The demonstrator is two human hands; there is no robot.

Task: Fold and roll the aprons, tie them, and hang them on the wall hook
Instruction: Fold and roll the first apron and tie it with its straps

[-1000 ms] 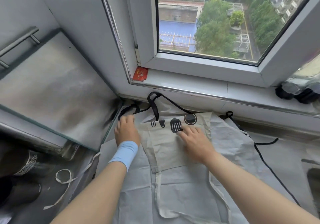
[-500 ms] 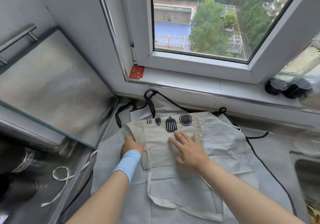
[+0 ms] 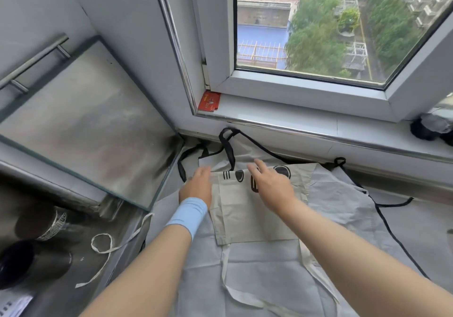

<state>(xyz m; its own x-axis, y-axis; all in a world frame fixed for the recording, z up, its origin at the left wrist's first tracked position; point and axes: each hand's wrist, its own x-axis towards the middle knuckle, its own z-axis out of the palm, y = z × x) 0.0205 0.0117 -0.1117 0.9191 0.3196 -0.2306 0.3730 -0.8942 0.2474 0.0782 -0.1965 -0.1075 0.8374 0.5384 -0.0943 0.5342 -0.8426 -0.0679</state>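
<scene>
While my right hand (image 3: pixel 270 189) lies flat with fingers spread on the far half of the beige apron (image 3: pixel 247 216), I judge it is pressing the fold down so the cloth cannot spring open; its fingertips reach the far edge, over the printed black utensils (image 3: pixel 239 176); my left hand (image 3: pixel 197 187), with a pale blue wristband (image 3: pixel 187 215) behind it, sits at the apron's left edge, fingers loosely extended rather than pinching, probably squaring that side against the fold; whether it grips the hem I cannot tell. Under both hands the beige apron rests on a larger grey apron (image 3: pixel 343 218), which serves as the work surface; nearer me than the hands, the beige ties (image 3: pixel 245 299) trail loose; beyond the fingertips the black neck strap (image 3: pixel 228 145) loops toward the window sill (image 3: pixel 318 123); left of my left hand a glass panel (image 3: pixel 85 120) leans. Folding looks only begun; rolling, tying and hanging remain; no hook is in view.
</scene>
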